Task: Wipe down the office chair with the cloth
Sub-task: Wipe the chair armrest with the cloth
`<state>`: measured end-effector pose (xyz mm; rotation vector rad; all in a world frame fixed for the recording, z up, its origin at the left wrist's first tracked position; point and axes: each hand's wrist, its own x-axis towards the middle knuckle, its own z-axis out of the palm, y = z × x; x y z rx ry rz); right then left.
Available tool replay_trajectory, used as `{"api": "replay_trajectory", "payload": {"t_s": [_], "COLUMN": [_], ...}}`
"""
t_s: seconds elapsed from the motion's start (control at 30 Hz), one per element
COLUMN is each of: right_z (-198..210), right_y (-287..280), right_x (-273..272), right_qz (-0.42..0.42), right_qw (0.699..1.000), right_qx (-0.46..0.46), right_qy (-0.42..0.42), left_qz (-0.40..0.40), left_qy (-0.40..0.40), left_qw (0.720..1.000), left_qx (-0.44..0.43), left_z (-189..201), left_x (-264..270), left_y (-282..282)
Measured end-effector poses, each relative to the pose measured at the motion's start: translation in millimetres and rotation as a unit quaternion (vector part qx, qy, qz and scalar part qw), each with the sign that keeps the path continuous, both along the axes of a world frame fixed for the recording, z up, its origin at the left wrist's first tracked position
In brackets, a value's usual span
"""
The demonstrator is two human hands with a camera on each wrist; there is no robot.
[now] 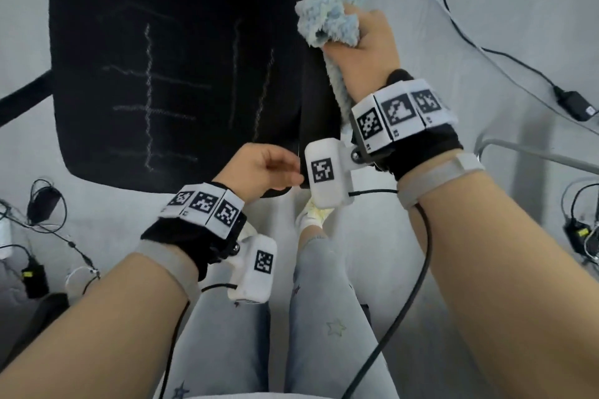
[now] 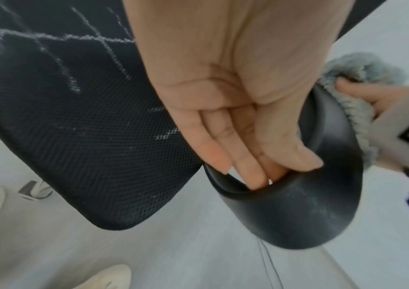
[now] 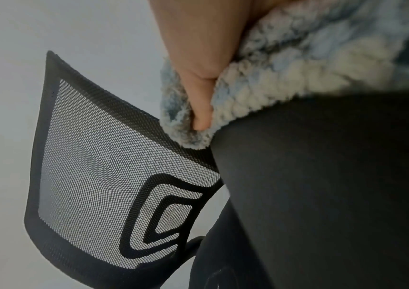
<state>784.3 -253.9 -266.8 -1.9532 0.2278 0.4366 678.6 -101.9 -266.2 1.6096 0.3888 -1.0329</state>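
The black office chair's mesh seat [image 1: 162, 74] fills the upper left of the head view, marked with pale wavy lines. Its black armrest [image 1: 319, 113] runs along the seat's right side. My right hand [image 1: 356, 39] grips a fluffy light-blue cloth [image 1: 334, 6] and holds it against the armrest's far part. In the right wrist view the cloth [image 3: 285, 78] lies on the armrest [image 3: 322, 185], with the mesh backrest [image 3: 94, 176] behind. My left hand [image 1: 288, 172] grips the armrest's near end. In the left wrist view its fingers [image 2: 247, 172] curl under the armrest [image 2: 297, 211].
Cables and a power adapter [image 1: 573, 104] lie on the grey floor at right, more adapters [image 1: 34, 278] at left. A metal frame leg [image 1: 534, 152] stands at right. My legs and a foot [image 1: 311, 214] are just below the armrest. A chair base leg [image 1: 22, 100] sticks out left.
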Motion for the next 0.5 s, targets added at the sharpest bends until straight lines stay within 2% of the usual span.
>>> {"api": "replay_trajectory", "payload": {"t_s": [0.1,0.3,0.4,0.5], "right_z": [4,2,3,14], "right_y": [-7,-15,-19,-6], "right_x": [-30,-118,-140,-146], "right_qz": [0.004,-0.033,-0.025,-0.060], "right_qw": [1.000,0.999,1.000,0.996], "right_qx": [-0.021,0.032,-0.001,-0.060], "right_qy": [0.000,-0.019,-0.013,0.002], "left_qz": [0.016,0.032,0.029,0.026], "left_qy": [-0.014,-0.042,-0.050,-0.046], "left_qw": [1.000,0.999,0.998,0.998], "left_qx": [0.008,-0.007,-0.017,-0.034], "left_z": [-5,-6,-3,-1], "left_x": [5,9,8,6], "left_y": [-9,-14,-13,-7]}}
